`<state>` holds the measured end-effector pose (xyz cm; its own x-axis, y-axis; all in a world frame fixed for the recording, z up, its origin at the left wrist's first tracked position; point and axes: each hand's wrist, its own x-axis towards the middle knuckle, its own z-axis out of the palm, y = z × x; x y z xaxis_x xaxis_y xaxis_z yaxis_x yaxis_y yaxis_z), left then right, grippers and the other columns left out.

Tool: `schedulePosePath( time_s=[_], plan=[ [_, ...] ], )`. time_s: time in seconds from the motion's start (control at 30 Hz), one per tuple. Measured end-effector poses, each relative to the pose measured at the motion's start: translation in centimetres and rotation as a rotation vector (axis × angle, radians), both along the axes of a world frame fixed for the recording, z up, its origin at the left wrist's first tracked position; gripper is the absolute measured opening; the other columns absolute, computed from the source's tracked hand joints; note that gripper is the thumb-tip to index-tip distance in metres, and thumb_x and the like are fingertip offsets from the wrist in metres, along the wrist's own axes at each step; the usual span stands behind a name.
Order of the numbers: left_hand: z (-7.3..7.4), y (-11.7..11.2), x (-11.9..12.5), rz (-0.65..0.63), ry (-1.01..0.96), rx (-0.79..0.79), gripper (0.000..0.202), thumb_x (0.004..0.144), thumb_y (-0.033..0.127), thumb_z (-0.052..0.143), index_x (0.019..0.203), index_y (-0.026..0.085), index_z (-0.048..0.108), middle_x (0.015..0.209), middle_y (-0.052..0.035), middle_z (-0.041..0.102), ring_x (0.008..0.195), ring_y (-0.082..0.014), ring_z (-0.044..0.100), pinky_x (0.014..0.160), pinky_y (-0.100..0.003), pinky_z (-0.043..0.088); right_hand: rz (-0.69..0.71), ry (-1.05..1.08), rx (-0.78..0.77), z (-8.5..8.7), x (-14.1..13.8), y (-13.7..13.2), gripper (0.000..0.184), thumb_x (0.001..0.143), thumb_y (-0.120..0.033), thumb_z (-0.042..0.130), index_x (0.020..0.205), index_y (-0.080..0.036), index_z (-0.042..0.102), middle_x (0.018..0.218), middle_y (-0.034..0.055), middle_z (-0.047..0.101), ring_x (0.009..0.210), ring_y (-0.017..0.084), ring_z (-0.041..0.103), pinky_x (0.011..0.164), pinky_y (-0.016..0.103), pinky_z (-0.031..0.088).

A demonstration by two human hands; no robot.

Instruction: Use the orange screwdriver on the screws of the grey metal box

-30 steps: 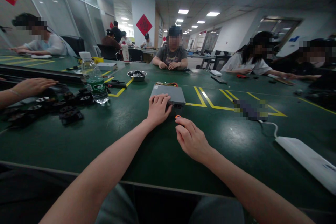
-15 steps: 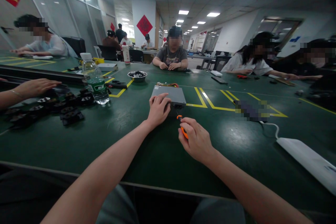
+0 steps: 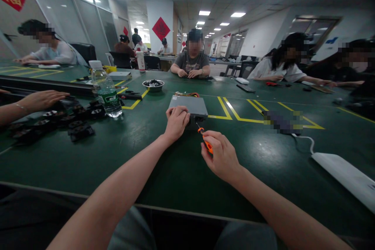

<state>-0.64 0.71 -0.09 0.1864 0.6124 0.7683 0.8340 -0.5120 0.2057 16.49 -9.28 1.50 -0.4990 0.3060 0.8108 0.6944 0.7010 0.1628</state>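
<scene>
A flat grey power supply unit (image 3: 195,104) lies on the green table, with coloured wires at its far edge and a socket on its near face. My left hand (image 3: 176,122) is closed over its near left corner, fingers bent on the top and front edge. An orange and black screwdriver (image 3: 208,146) is gripped in my right hand (image 3: 221,154), close to the front of the unit. Its thin shaft points up and left at the near face below the socket. Whether the tip touches a screw, I cannot tell.
Left are a water bottle (image 3: 109,95), a pile of black parts (image 3: 80,129) and another person's hand (image 3: 43,99). Beyond stands a metal bowl (image 3: 153,85) of dark pieces. A blurred dark device (image 3: 279,122) with a cable and a white slab (image 3: 341,174) lie right. People sit around the table.
My right hand has shifted slightly right and the screwdriver is tilted a little more, showing more of its handle. My left hand stays on the power supply unit, which has not moved.
</scene>
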Motion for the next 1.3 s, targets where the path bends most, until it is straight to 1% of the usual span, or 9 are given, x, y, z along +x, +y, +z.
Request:
schedulePosePath(
  time_s=[0.13, 0.27, 0.47, 0.63, 0.8, 0.9, 1.0, 1.17, 1.3],
  plan=[
    [0.02, -0.17, 0.07, 0.028, -0.034, 0.009, 0.015, 0.089, 0.028, 0.042, 0.094, 0.022, 0.054, 0.115, -0.0042, 0.055, 0.108, -0.0168, 0.047, 0.094, -0.035, 0.028, -0.024, -0.040, 0.006, 0.00, 0.18, -0.02, 0.020, 0.079, -0.013, 0.050, 0.098, -0.017, 0.045, 0.100, 0.0111, 0.057, 0.091, 0.020, 0.054, 0.076, 0.035, 0.047],
    [0.09, -0.43, 0.20, 0.034, 0.026, -0.008, 0.039, 0.083, 0.027, 0.048, 0.122, 0.022, 0.042, 0.126, -0.0064, 0.050, 0.117, -0.0206, 0.042, 0.097, -0.037, 0.026, -0.115, -0.004, 0.024, 0.05, 0.21, 0.10, 0.014, 0.082, -0.019, 0.050, 0.096, -0.018, 0.048, 0.100, 0.0112, 0.056, 0.088, 0.018, 0.055, 0.071, 0.032, 0.048],
    [0.26, -0.64, 0.30, 0.038, 0.080, -0.018, 0.034, 0.084, 0.030, 0.048, 0.117, 0.024, 0.049, 0.123, -0.0037, 0.054, 0.116, -0.0210, 0.043, 0.098, -0.039, 0.024, 0.009, -0.124, 0.006, -0.13, -0.36, -0.03, 0.016, 0.080, -0.009, 0.045, 0.094, -0.016, 0.049, 0.100, 0.0109, 0.057, 0.100, 0.019, 0.053, 0.083, 0.034, 0.048],
    [0.36, -0.68, 0.33, 0.042, 0.077, -0.035, 0.034, 0.083, 0.031, 0.049, 0.117, 0.025, 0.050, 0.123, -0.0036, 0.054, 0.115, -0.0216, 0.043, 0.097, -0.040, 0.026, -0.072, -0.081, 0.034, -0.46, -0.31, 0.10, 0.013, 0.081, -0.017, 0.050, 0.095, -0.017, 0.049, 0.097, 0.0107, 0.057, 0.094, 0.019, 0.055, 0.075, 0.033, 0.050],
    [0.40, -0.69, 0.32, 0.043, 0.068, -0.035, 0.033, 0.083, 0.031, 0.049, 0.116, 0.026, 0.050, 0.122, -0.0034, 0.054, 0.114, -0.0216, 0.044, 0.097, -0.040, 0.026, 0.014, -0.114, 0.025, -0.64, -0.31, 0.03, 0.022, 0.081, -0.007, 0.042, 0.100, -0.017, 0.046, 0.106, 0.0119, 0.054, 0.105, 0.019, 0.052, 0.081, 0.033, 0.050],
    [0.44, -0.71, 0.34, 0.043, 0.062, -0.037, 0.033, 0.083, 0.031, 0.050, 0.116, 0.026, 0.050, 0.122, -0.0033, 0.054, 0.114, -0.0216, 0.044, 0.096, -0.040, 0.026, -0.049, -0.043, 0.056, -0.39, -0.12, 0.15, 0.020, 0.081, -0.011, 0.045, 0.101, -0.017, 0.044, 0.110, 0.0138, 0.051, 0.103, 0.020, 0.053, 0.076, 0.032, 0.052],
    [0.48, -0.74, 0.39, 0.039, 0.061, -0.035, 0.032, 0.084, 0.031, 0.049, 0.115, 0.025, 0.050, 0.122, -0.0034, 0.054, 0.114, -0.0215, 0.044, 0.097, -0.040, 0.026, -0.120, -0.019, 0.091, -0.28, 0.07, 0.31, 0.019, 0.082, -0.016, 0.050, 0.100, -0.019, 0.044, 0.102, 0.0111, 0.053, 0.093, 0.018, 0.056, 0.070, 0.030, 0.052],
    [0.41, -0.71, 0.41, 0.039, 0.069, -0.033, 0.032, 0.084, 0.031, 0.049, 0.115, 0.025, 0.050, 0.122, -0.0041, 0.054, 0.114, -0.0220, 0.044, 0.097, -0.040, 0.025, -0.011, -0.148, 0.069, -0.70, -0.15, 0.23, 0.020, 0.082, -0.006, 0.042, 0.099, -0.016, 0.043, 0.106, 0.0118, 0.050, 0.108, 0.020, 0.050, 0.081, 0.031, 0.051],
    [0.40, -0.67, 0.37, 0.043, 0.071, -0.036, 0.032, 0.084, 0.031, 0.049, 0.115, 0.025, 0.050, 0.122, -0.0038, 0.054, 0.114, -0.0218, 0.043, 0.097, -0.040, 0.025, -0.048, -0.102, 0.088, -0.46, -0.10, 0.21, 0.016, 0.083, -0.014, 0.046, 0.098, -0.017, 0.044, 0.110, 0.0133, 0.048, 0.105, 0.021, 0.050, 0.077, 0.033, 0.052]
  ],
)
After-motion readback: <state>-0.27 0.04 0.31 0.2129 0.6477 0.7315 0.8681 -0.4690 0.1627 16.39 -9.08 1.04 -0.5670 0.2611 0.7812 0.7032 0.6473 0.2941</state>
